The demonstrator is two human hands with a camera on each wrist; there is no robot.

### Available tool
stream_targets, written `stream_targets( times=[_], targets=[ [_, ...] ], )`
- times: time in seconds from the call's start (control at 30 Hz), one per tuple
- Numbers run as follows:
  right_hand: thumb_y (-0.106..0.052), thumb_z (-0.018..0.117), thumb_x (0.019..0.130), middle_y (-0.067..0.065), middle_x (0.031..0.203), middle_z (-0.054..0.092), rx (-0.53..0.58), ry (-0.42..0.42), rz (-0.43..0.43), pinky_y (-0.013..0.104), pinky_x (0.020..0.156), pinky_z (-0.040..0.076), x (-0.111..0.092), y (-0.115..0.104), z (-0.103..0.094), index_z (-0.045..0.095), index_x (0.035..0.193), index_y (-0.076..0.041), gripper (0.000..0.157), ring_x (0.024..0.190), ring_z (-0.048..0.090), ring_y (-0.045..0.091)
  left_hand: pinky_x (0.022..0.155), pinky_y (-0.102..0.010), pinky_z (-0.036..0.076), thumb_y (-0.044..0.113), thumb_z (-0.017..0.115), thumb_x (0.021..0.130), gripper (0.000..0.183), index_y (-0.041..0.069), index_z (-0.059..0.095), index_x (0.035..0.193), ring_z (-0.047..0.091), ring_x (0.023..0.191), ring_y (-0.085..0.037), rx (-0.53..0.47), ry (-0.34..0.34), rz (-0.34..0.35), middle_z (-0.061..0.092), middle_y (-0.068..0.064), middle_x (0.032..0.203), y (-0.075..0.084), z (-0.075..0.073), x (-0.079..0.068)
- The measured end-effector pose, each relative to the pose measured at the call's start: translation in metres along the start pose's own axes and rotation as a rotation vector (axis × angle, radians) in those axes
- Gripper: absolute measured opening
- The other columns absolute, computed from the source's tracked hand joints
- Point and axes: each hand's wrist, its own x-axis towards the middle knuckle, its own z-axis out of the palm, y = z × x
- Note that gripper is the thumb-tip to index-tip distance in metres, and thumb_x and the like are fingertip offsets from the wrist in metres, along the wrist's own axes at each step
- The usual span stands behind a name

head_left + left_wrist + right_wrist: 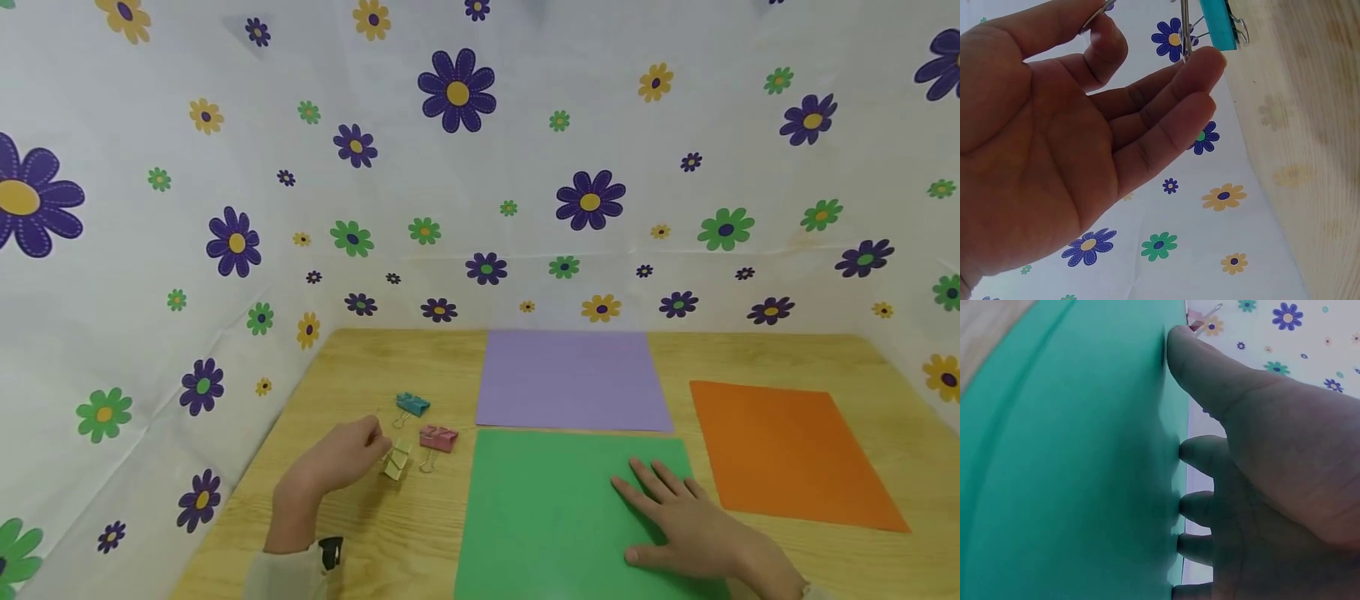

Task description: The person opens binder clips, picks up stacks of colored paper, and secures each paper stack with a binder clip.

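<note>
Head view: tabletop [390,571] bearing green paper [543,508].
Green paper: could skid if the right grip [678,525], spread flat on it, pushes sideways.
Yellow clip [397,460]: pinched by the left grip [337,457] near the pink clip [438,437]; might drop if that pinch loosens.

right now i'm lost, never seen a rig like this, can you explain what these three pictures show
There is no machine here, just a person working bare-handed. The wide picture comes from a camera on the head; the other two come from cameras on the left and right wrists. On the wooden table lie a purple sheet, an orange sheet, a green sheet, a teal binder clip and a pink binder clip. The left hand pinches a yellow binder clip. The right hand rests on the green sheet, fingers spread, holding nothing.
</note>
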Motion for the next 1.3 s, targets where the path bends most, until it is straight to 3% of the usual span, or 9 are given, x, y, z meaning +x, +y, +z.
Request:
stream_targets(
  times=[0.2,0.53,0.9,1.1,1.3],
  targets=[
    [-0.066,0.061,0.086,0.025,0.162,0.014,0.011,-0.014,0.002,0.079,0.103,0.016,-0.001,0.0,-0.002,0.031,0.156,-0.013,0.093,0.146,0.012,0.053,0.055,-0.028,0.032,0.016,0.049,0.102,0.02,0.008,0.048,0.083,0.035,0.059,-0.015,-0.004,-0.017,0.008,0.042,-0.002,0.068,0.003,-0.001,0.0],
    [-0.059,0.063,0.089,0.025,0.16,0.022,0.001,0.045,-0.072,0.08,0.099,0.023,0.002,0.006,-0.004,0.036,0.154,-0.011,0.085,0.143,0.02,0.054,0.055,-0.028,0.032,0.017,0.046,0.104,0.021,0.008,0.047,0.085,0.033,0.059,-0.015,-0.039,-0.026,0.02,0.04,-0.002,0.069,0.002,-0.002,-0.003],
    [-0.032,0.072,0.091,0.027,0.154,0.033,0.067,0.087,-0.144,0.078,0.096,0.03,0.009,0.013,-0.018,0.046,0.145,-0.003,0.067,0.137,0.031,0.052,0.057,-0.03,0.033,0.019,0.046,0.105,0.02,0.007,0.048,0.088,0.036,0.061,-0.016,-0.025,-0.02,0.034,0.043,-0.003,0.071,0.0,-0.01,-0.001],
    [-0.018,0.08,0.084,0.026,0.144,0.045,0.047,0.095,-0.165,0.067,0.092,0.043,0.017,0.015,-0.026,0.056,0.133,-0.001,0.057,0.127,0.043,0.051,0.057,-0.03,0.033,0.018,0.046,0.104,0.02,0.008,0.048,0.088,0.036,0.061,-0.016,-0.031,-0.021,0.027,0.043,-0.003,0.071,0.0,-0.008,-0.001],
    [-0.015,0.086,0.075,0.019,0.135,0.052,0.032,0.116,-0.104,0.058,0.091,0.048,0.019,0.012,-0.028,0.061,0.123,-0.007,0.055,0.12,0.047,0.044,0.056,-0.03,0.032,0.018,0.046,0.105,0.021,0.008,0.048,0.087,0.034,0.06,-0.016,-0.039,-0.027,0.024,0.042,-0.003,0.07,0.002,-0.005,0.0]
  ],
)
